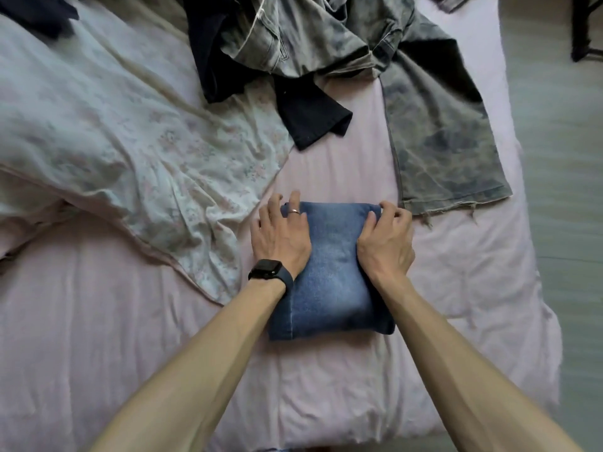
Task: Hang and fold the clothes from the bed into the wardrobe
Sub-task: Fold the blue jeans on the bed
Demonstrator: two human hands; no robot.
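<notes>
Folded blue jeans (329,275) at frame centre on bed (130,321). My left hand (282,238) flat, fingers spread, pressing left edge; my right hand (386,243) curled, gripping upper-right corner.

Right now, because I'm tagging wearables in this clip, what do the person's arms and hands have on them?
No sleeves are in view. The left hand has a black smartwatch with a dark strap at the wrist and a silvery ring on one finger. The right hand shows no watch or ring.
</notes>
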